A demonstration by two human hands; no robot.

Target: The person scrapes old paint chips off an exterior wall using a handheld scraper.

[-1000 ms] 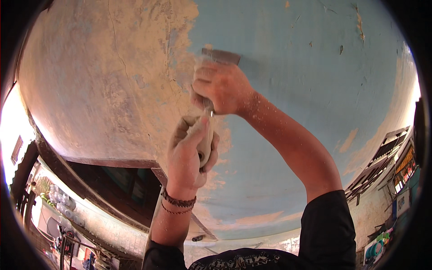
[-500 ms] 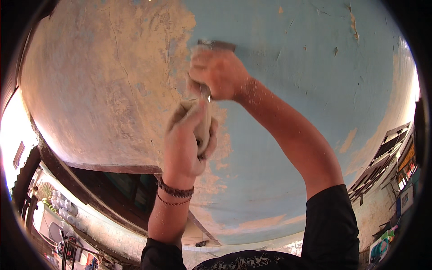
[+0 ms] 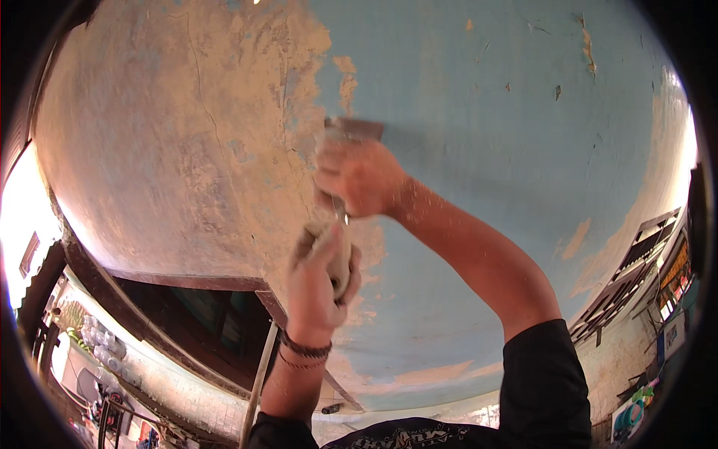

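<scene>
Both my hands are on a wide-bladed scraper (image 3: 366, 130), its dark blade against the painted wall (image 3: 464, 165). My right hand (image 3: 360, 178) is closed around the tool just below the blade, blurred by motion. Below it, my left hand (image 3: 318, 280) wraps the pale handle (image 3: 342, 258), thumb pointing up along it. The blade lies where blue paint borders the bare tan plaster (image 3: 247, 82). Just above the blade runs a narrow bare strip (image 3: 346, 81) with blue on both sides. Much of the handle is hidden by my fingers.
A dark window opening (image 3: 202, 307) with a brown frame lies low on the left, a pale pole (image 3: 259, 374) beside it. Several plastic bottles (image 3: 105, 344) stand at the far left. Wooden slats (image 3: 621, 277) and a teal round thing (image 3: 628, 419) are on the right.
Both hands and the scraper have moved down the wall. A narrow bare strip now shows above the blade, where blue paint and the blade were. The pale pole has come into view.
</scene>
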